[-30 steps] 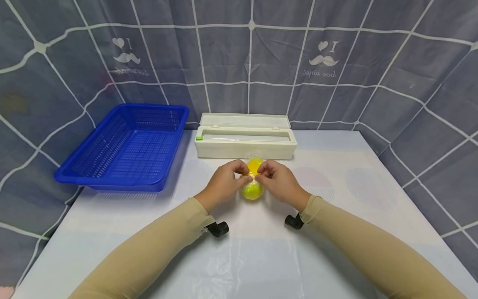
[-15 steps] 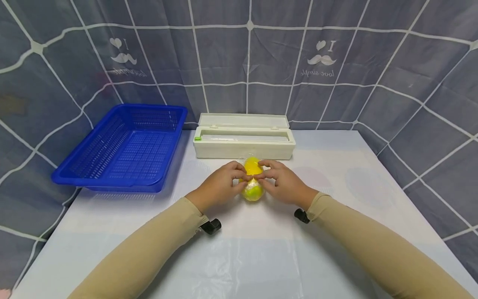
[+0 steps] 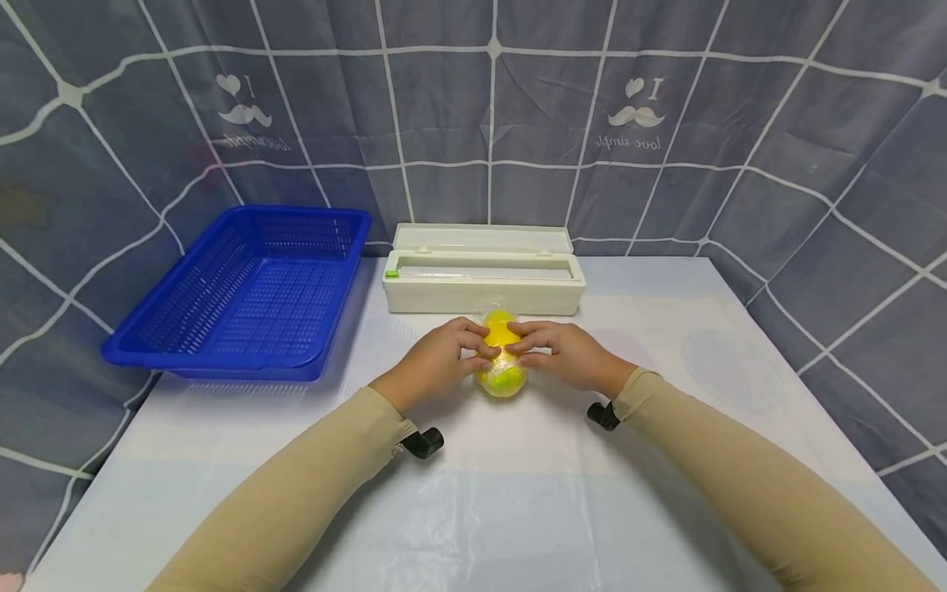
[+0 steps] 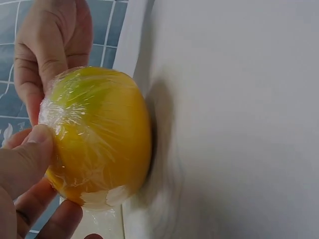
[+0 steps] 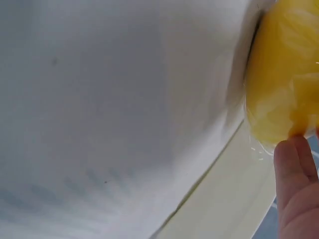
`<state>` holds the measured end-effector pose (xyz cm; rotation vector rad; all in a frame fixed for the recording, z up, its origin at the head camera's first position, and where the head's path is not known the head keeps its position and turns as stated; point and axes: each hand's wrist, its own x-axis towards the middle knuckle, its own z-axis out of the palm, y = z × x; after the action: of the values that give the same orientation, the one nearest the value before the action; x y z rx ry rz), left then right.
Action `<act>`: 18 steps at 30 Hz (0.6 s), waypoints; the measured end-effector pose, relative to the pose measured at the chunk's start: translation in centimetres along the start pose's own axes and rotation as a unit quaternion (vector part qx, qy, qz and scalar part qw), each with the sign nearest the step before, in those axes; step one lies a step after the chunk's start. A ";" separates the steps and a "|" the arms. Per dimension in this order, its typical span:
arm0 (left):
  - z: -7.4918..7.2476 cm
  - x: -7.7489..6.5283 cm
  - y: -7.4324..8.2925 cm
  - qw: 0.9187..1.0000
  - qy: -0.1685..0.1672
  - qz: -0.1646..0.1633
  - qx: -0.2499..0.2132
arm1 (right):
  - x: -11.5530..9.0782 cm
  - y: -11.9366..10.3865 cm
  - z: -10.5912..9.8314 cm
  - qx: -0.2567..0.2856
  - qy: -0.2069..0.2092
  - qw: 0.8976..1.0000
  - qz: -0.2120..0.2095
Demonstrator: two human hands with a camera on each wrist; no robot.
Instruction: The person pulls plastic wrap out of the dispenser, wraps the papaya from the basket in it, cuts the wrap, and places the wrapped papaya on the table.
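Note:
A yellow fruit [image 3: 501, 329] with a greenish end is wrapped in crinkled cling film, mid-table in the head view. My left hand [image 3: 445, 358] holds its left side, and its thumb [image 4: 39, 142] presses the bunched film on top in the left wrist view. From the other side my right hand [image 3: 564, 352] grips it with curled fingers. The right wrist view shows fingertips [image 5: 289, 154] of that hand against the film at one end of the fruit. The fruit sits close over the tabletop, its underside hidden.
Just behind the fruit stands a white cling film dispenser [image 3: 484, 298], lid up, with a roll inside and a green slider at its left end. A blue plastic basket [image 3: 311, 358] stands at the left. Grey checked curtains surround the white table [image 3: 510, 518].
Both hands stay at the fruit while their fingers shift over the film. My right hand has moved slightly outward, and more of the fruit's middle shows between the hands.

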<state>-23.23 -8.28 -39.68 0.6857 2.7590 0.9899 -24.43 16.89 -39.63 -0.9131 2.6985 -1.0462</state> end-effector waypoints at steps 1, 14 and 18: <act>0.0 0.0 0.0 1.000 0.000 -0.003 -0.001 | 0.1 0.1 0.0 0.001 -0.001 1.000 -0.002; 0.0 0.2 -0.2 0.999 -0.003 -0.020 -0.029 | -0.2 0.5 0.4 -0.004 0.005 1.000 -0.020; 0.1 0.2 -0.3 0.999 -0.001 -0.020 -0.036 | -0.2 0.4 0.4 -0.007 0.008 1.000 -0.025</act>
<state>-23.47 -8.34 -39.98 0.6180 2.7089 1.0747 -24.29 16.99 -40.22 -0.9838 2.7118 -1.0500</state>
